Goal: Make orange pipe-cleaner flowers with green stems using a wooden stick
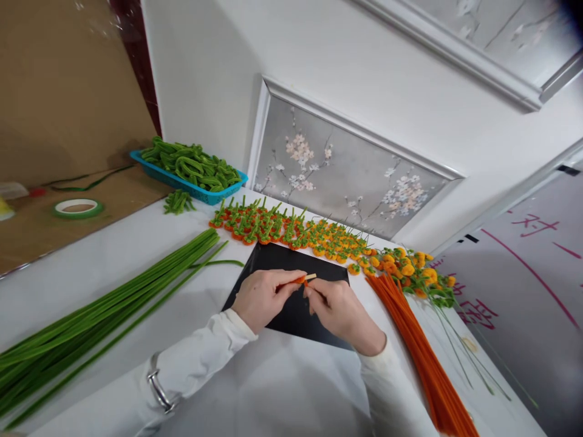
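Over a black mat [291,321], my left hand [264,294] pinches an orange pipe cleaner [299,280] together with a short pale stick [310,277] that points to the right. Part of the pipe cleaner appears bent around the stick; my fingers hide the rest. Close by on the right, my right hand [337,306] has its thumb and fingertips closed on the orange strand below the stick. Behind the mat stand rows of small orange flower heads with green stems [273,224], and yellow-orange ones [339,240] continue to the right.
Long green pipe cleaners [136,303] lie at left, long orange ones [419,358] at right. A blue basket [195,189] holds bent green pieces; a small green pile [178,202] sits below it. Finished-looking flowers [410,270] lie back right. Green tape [78,208] rests on cardboard.
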Tool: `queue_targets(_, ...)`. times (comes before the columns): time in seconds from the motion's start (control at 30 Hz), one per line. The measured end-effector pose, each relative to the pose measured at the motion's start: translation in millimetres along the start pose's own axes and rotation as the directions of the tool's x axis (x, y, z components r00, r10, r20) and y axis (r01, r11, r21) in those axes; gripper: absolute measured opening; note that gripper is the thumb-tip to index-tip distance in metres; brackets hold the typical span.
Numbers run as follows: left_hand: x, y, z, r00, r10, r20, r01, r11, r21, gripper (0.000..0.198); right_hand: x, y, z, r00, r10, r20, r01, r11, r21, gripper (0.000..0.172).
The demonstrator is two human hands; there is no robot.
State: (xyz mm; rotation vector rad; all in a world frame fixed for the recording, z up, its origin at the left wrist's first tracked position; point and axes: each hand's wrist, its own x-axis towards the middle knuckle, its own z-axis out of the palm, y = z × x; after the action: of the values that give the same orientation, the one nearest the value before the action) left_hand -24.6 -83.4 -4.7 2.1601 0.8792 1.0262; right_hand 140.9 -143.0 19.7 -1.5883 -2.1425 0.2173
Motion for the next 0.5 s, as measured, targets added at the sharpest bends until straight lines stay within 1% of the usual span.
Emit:
queue_targets(0.1, -0.2, -0.2, -1.1, 1.0, 0.005, 0.013, -0.006, 0.999, 0.052, 0.026, -0.8, -5.2, 5.0, 0.997, -0.024, -0.077, 0.004, 0.968, -0.253, 0.022)
queue_targets(0.2, -0.3, -0.5, -1.7, 0.999, 0.023, 0.041, -0.026, 0.995, 0.098, 0.025, -1.5, -7.2, 7.4, 0.988, -0.067, -0.137, 0.008, 0.921, -0.389, 0.024)
queue_targets(0.33, -0.9, 0.8, -2.1, 0.996, 0.045, 0.081, -0.057, 0.987, 0.148, 0.026, -1.0, -5.9, 4.9, 0.979, -0.106, -0.174, 0.02, 0.901, -0.434, 0.028)
queue_targets(0.4, -1.2, 1.5, -2.3, 0.994, 0.049, 0.1, -0.066, 0.983, 0.171, 0.026, -0.3, -5.3, 2.6, 0.978, -0.109, -0.176, 0.028, 0.912, -0.408, 0.027)
queue_targets(0.5, -1.6, 1.9, -2.3, 0.992, 0.047, 0.119, -0.069, 0.979, 0.193, 0.027, 0.9, -5.1, 0.5, 0.976, -0.087, -0.201, 0.01, 0.934, -0.357, 0.021)
